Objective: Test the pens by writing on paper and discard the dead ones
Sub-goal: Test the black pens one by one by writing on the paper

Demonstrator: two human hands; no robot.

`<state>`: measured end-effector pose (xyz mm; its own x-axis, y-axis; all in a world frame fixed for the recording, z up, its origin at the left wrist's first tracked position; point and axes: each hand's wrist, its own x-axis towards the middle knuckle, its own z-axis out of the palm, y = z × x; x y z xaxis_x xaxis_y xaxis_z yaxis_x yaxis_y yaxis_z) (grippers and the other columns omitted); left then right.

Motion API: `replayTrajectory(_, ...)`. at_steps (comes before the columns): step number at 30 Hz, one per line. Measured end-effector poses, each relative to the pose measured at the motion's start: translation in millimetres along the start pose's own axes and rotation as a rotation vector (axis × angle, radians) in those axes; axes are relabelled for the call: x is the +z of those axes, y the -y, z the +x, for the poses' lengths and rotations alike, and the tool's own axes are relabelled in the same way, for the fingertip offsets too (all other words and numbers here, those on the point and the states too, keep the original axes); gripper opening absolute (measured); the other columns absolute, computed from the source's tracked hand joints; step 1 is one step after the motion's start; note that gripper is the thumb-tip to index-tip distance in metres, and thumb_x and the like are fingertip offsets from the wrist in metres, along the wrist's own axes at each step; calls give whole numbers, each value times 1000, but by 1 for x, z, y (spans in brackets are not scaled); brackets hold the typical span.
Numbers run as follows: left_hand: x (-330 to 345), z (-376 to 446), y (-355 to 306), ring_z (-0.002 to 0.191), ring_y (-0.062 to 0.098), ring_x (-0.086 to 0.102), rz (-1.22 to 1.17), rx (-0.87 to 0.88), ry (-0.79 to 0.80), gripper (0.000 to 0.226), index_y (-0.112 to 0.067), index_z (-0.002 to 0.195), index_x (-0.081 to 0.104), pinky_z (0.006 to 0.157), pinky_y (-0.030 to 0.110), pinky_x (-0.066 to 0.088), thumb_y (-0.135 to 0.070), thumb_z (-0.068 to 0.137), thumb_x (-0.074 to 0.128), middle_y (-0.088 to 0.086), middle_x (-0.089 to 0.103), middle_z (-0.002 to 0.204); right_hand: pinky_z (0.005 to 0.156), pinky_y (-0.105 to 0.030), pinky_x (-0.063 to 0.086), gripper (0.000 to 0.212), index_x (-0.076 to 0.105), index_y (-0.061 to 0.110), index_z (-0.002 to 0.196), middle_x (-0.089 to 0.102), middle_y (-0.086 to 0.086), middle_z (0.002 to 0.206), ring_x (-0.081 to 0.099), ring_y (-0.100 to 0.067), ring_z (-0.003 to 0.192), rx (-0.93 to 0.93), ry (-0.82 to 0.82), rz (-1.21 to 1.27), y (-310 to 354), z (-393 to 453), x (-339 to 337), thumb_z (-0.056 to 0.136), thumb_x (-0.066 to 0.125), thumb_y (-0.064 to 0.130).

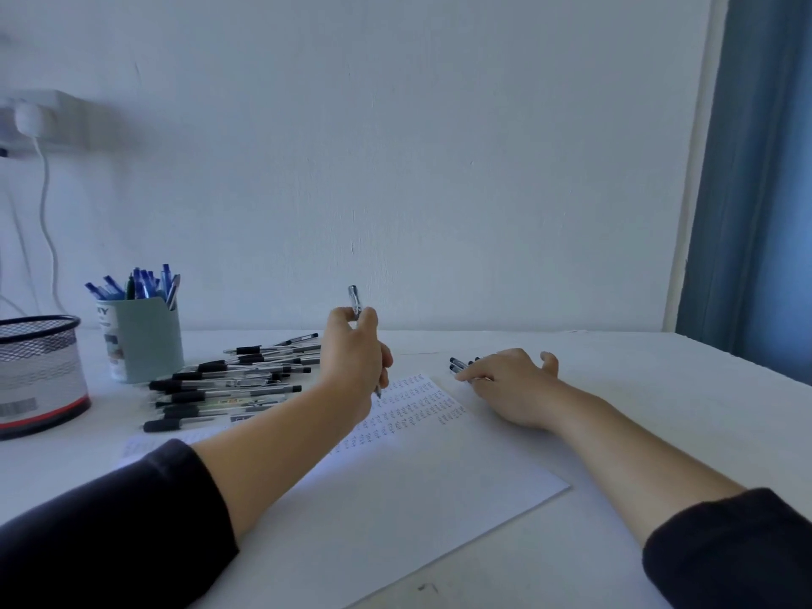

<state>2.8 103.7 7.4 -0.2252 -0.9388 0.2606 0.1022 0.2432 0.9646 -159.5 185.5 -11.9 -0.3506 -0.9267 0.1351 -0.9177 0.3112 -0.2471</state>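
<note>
My left hand (pixel 353 353) grips a clear pen (pixel 355 300) upright, its tip down at the upper part of the white paper (pixel 395 490), which carries rows of small written marks (pixel 413 408). My right hand (pixel 509 384) lies on the table just right of the paper, fingers on a few black-capped pens (pixel 459 364); whether it grips them is unclear. A heap of several black-capped pens (pixel 228 384) lies left of the paper.
A pale green cup (pixel 145 340) with several blue pens stands at the back left. A black mesh basket (pixel 39 375) sits at the far left edge. A charger cable (pixel 46 204) hangs on the wall; a blue curtain (pixel 755 191) is at right.
</note>
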Motion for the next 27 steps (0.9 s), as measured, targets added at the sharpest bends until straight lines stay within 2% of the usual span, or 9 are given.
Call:
replayTrajectory(2,1,0,1,31,13,38,0,2,15,24,-12,121,43,33,18,28,-22,101,34,7,51,56,111,-52,-10,46,47,41,133,44,10,140,10,-11,143,1,1,-11,0,0,0,100,24,20)
replayTrajectory(5,0,-1,-2,35,15,39,-42,-21,29,18,-7,101,53,41,23,30,-10,95,36,7,50,57,110,-53,-8,45,53,40,127,46,8,139,12,-14,142,5,11,-28,0,-2,0,99,25,19)
replayTrajectory(8,-1,-4,-5,38,16,35,-122,-52,32,18,-8,87,52,40,21,28,-11,92,35,8,46,56,111,-52,-8,44,54,39,126,45,8,140,12,-14,142,6,13,-29,3,-2,0,98,25,19)
replayTrajectory(12,-2,-4,-5,36,14,34,-117,-39,40,24,-11,83,50,37,21,28,-23,98,36,5,44,53,111,-52,-8,45,51,40,129,43,9,142,10,-14,143,9,11,-42,3,-5,-1,99,25,20)
replayTrajectory(20,-1,-3,-3,39,12,30,-152,-35,-2,25,-10,76,51,46,25,26,-25,96,51,0,36,51,111,-53,-6,44,52,39,129,44,7,141,13,-16,142,10,-3,-41,5,-5,-2,99,25,21)
replayTrajectory(24,-1,0,-1,54,15,28,-76,-44,-78,25,-11,80,58,54,27,26,-31,95,54,0,32,61,111,-48,6,34,56,35,124,50,7,128,29,-19,133,-5,-99,40,8,-4,-3,99,34,31)
replayTrajectory(27,0,3,2,56,15,37,-87,-49,-72,25,-9,79,59,54,27,32,-26,96,53,3,45,64,105,-39,19,31,56,33,122,54,10,120,38,-16,124,-50,-191,230,12,-7,-5,96,44,44)
